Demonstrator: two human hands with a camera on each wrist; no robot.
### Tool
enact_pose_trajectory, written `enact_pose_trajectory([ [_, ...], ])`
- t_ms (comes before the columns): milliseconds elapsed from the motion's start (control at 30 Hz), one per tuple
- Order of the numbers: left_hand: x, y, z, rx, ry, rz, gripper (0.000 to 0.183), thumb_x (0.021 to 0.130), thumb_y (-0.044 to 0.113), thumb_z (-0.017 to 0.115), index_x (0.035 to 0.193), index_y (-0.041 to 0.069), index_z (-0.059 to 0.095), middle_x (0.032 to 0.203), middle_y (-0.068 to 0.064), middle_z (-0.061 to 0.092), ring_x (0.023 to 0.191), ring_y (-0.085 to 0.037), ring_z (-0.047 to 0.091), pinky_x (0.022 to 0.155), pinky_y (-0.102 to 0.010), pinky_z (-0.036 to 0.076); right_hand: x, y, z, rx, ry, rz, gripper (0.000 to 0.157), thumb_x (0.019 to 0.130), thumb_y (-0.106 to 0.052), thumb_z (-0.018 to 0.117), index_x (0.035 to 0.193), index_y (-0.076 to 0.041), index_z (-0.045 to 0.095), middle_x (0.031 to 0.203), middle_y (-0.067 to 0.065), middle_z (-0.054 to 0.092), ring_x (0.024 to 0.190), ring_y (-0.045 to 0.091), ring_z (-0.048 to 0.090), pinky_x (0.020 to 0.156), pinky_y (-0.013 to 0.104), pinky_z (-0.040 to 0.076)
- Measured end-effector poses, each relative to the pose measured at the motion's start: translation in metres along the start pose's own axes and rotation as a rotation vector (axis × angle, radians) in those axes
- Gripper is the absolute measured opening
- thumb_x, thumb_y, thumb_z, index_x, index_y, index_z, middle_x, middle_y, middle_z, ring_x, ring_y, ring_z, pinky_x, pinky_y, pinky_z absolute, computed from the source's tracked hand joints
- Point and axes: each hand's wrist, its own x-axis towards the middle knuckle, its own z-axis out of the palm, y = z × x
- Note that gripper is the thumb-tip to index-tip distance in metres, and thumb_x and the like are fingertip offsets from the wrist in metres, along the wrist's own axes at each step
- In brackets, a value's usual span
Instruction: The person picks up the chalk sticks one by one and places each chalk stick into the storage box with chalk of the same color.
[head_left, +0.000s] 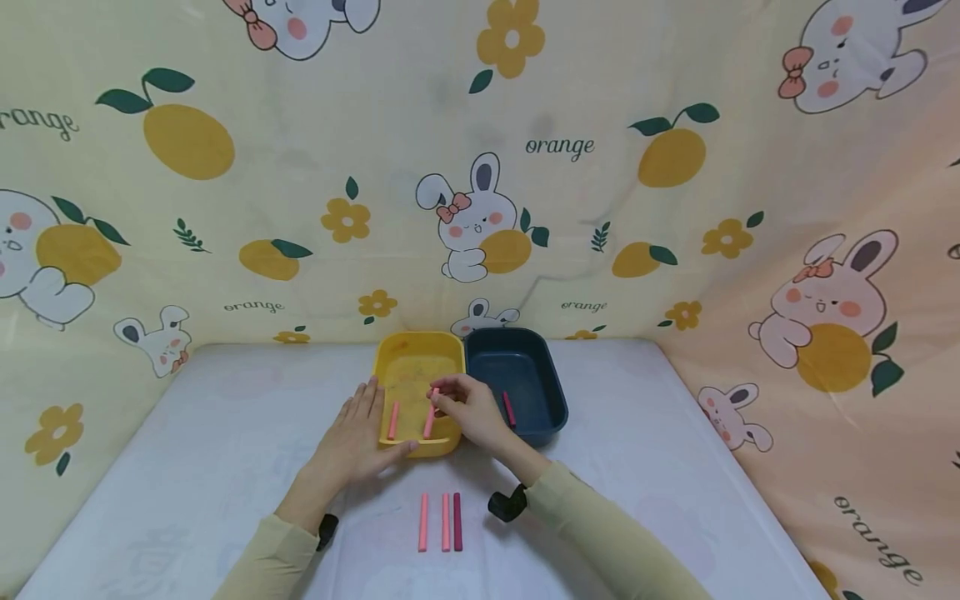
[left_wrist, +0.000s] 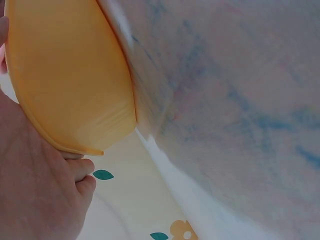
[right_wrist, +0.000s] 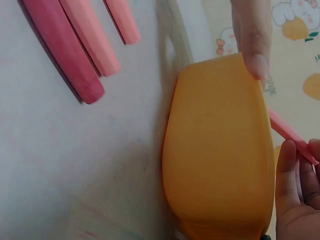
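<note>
While L grip (head_left: 358,440) rests straight-fingered on yellow tub (head_left: 415,375), R grip (head_left: 472,411) pinches pink stick (head_left: 429,424) nr top — remainder slants below.

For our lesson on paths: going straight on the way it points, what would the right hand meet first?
In the head view, likely the far-left wall of the yellow tray; depth is unclear, so the right hand, holding a pink stick, might pass above it.

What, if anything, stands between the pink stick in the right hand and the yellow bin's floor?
Nothing visible. The right hand holds the pink stick over the yellow bin; the other pink stick lies apart to the left, and the left hand is at the bin's edge.
</note>
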Motion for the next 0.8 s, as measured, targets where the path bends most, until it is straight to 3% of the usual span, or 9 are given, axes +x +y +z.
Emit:
enact_pose_trajectory([
  [333,-0.001,0.001,-0.002,-0.012,0.003,0.01,0.12,0.091,0.079,0.053,0.161,-0.011,0.015,0.171,-0.028,0.007,0.157,-0.047,0.012,0.127,-0.059,0.018,0.022,0.001,0.009,-0.106,-0.101,0.054,0.021,0.101,-0.013,0.069,0.121,-0.005,0.071,0.108,0.005,0.073,0.093,0.015,0.072,0.086,0.032,0.063],
  [567,0.0,-0.001,0.0,-0.012,0.007,0.013,0.119,0.091,0.079,0.052,0.161,-0.011,0.016,0.171,-0.028,0.007,0.157,-0.046,0.012,0.127,-0.059,0.017,0.041,0.001,0.01,-0.21,-0.262,0.099,0.014,0.1,-0.014,0.071,0.114,-0.011,0.075,0.105,0.0,0.073,0.091,0.013,0.073,0.087,0.03,0.062],
  [800,-0.001,-0.001,0.0,-0.016,0.019,0.028,0.117,0.092,0.078,0.052,0.161,-0.011,0.017,0.171,-0.027,0.008,0.158,-0.045,0.011,0.127,-0.058,0.017,0.058,0.004,0.011,-0.241,-0.396,0.104,0.014,0.1,-0.006,0.068,0.113,-0.006,0.074,0.102,0.002,0.073,0.091,0.014,0.072,0.088,0.028,0.061],
])
